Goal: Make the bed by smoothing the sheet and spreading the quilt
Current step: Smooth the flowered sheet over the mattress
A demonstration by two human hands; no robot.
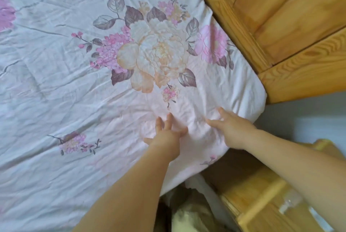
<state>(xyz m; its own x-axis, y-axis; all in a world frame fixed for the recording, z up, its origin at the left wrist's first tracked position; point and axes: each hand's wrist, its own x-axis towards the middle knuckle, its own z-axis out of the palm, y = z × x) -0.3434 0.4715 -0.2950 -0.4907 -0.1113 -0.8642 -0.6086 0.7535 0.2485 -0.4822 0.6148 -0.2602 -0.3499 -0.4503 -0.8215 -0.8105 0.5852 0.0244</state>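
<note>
A pale pink sheet [78, 85] printed with large peach and pink flowers covers the bed and fills most of the view. It shows many shallow wrinkles. My left hand [166, 134] lies flat on the sheet near the bed's corner, fingers spread. My right hand [234, 128] rests palm down beside it, closer to the rounded corner [250, 100], fingers apart. Neither hand holds anything. No quilt can be told apart from the sheet here.
A wooden headboard [280, 25] runs along the top right, against the bed's edge. A wooden nightstand [262, 200] stands at the lower right beside the bed. Pale cloth [189, 216] is bunched in the gap below the corner.
</note>
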